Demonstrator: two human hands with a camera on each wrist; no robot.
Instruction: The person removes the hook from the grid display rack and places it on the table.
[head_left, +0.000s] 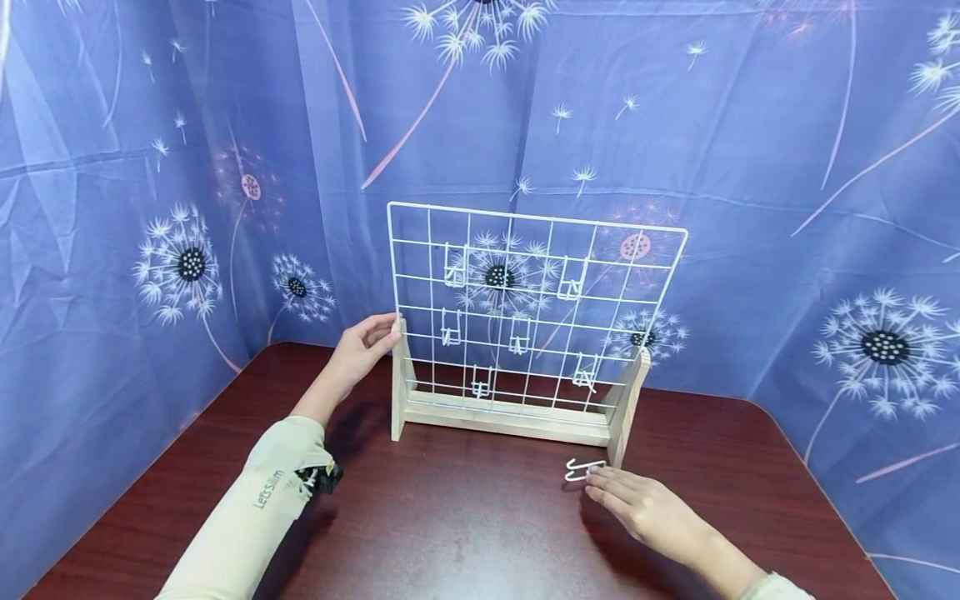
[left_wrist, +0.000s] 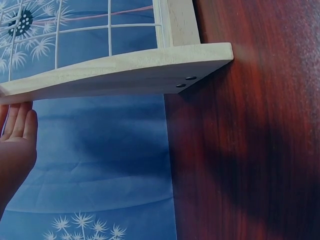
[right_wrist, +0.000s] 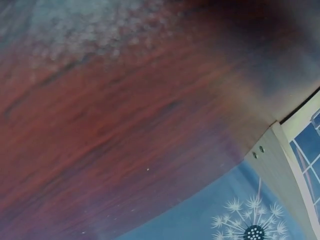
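A white wire grid panel stands upright in a pale wooden stand. My left hand grips the upper edge of the stand's left side piece; in the left wrist view, its fingers lie against the outer face of the wood. At the foot of the right side piece, my right hand pinches a white wire hook close over the table, its fingers covering the near end. The right wrist view shows neither this hand nor the hook.
Several white wire hooks hang on the grid at different heights. The dark red wooden table meets a blue dandelion-print curtain behind and at both sides. A small black device sits at the left sleeve's cuff.
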